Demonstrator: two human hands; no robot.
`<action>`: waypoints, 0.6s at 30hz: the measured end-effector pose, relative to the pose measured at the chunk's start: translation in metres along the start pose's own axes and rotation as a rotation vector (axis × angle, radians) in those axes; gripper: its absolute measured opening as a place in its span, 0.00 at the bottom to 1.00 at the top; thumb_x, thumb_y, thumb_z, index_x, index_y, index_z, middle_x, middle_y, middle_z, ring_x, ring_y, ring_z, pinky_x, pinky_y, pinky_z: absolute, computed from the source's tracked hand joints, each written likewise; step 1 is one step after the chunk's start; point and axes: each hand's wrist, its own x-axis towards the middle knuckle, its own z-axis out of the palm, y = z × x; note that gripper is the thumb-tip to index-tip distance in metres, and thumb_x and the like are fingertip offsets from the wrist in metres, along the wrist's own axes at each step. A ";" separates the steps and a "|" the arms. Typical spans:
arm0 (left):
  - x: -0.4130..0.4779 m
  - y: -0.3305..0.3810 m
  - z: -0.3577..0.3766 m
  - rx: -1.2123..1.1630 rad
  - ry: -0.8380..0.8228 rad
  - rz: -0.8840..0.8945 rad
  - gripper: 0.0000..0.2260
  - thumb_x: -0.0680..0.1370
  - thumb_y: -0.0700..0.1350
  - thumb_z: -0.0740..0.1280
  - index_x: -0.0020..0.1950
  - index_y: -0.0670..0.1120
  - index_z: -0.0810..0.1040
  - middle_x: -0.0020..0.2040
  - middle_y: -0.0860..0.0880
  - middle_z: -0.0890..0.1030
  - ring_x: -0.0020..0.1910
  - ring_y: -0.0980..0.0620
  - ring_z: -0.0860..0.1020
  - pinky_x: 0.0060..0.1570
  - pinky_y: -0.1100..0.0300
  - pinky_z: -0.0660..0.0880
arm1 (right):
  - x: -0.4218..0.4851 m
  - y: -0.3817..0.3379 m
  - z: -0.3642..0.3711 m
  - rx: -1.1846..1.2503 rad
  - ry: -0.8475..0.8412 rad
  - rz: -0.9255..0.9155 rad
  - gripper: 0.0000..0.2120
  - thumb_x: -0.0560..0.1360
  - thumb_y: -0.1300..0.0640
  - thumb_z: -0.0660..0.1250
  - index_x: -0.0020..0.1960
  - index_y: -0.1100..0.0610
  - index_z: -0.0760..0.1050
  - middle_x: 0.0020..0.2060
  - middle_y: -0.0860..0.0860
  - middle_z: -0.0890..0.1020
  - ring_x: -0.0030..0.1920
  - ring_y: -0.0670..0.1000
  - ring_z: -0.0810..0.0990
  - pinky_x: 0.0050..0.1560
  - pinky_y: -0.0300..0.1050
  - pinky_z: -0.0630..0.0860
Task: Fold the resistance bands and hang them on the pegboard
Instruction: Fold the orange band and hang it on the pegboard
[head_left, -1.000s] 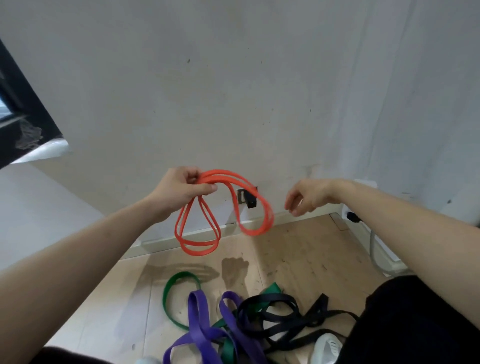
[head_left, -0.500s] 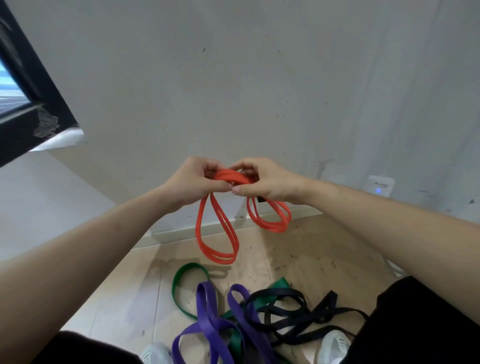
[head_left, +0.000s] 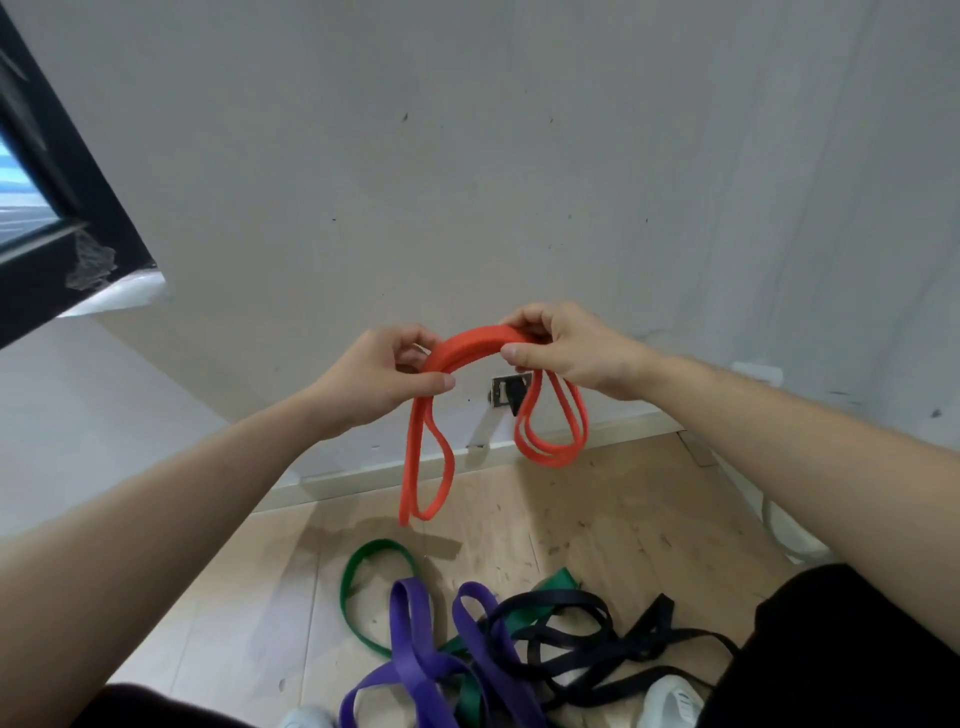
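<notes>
Soft, even daylight from the window (head_left: 21, 197) at ten o'clock — faint shadows on the floor (head_left: 623, 509) at six; wide-angle bending at the edges, slight overall softness.

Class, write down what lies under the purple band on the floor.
The green band passes under the purple band, on the wooden floor. Where they cross, the green is covered, so its full path cannot be seen.

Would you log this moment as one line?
folding orange resistance band | left hand: grips it | right hand: grips it | hung: no
</notes>
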 end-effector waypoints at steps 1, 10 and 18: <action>0.000 0.001 -0.001 -0.048 0.026 0.009 0.10 0.75 0.41 0.76 0.54 0.45 0.82 0.42 0.47 0.87 0.43 0.51 0.85 0.51 0.58 0.81 | 0.000 0.003 0.001 -0.003 -0.010 0.013 0.10 0.79 0.61 0.69 0.60 0.59 0.78 0.47 0.56 0.83 0.46 0.50 0.81 0.54 0.49 0.81; 0.006 0.029 0.005 -0.337 0.183 0.089 0.08 0.76 0.37 0.74 0.54 0.45 0.84 0.42 0.52 0.87 0.44 0.57 0.84 0.48 0.66 0.78 | 0.001 -0.007 0.014 0.118 0.031 0.002 0.10 0.76 0.58 0.73 0.56 0.55 0.80 0.53 0.58 0.85 0.55 0.61 0.83 0.59 0.63 0.80; 0.016 0.087 -0.023 -0.569 0.397 0.146 0.10 0.77 0.38 0.73 0.57 0.48 0.83 0.41 0.51 0.85 0.41 0.55 0.81 0.48 0.60 0.76 | 0.012 -0.063 -0.001 0.339 0.198 -0.156 0.14 0.77 0.63 0.70 0.60 0.51 0.78 0.48 0.58 0.84 0.50 0.54 0.85 0.52 0.45 0.79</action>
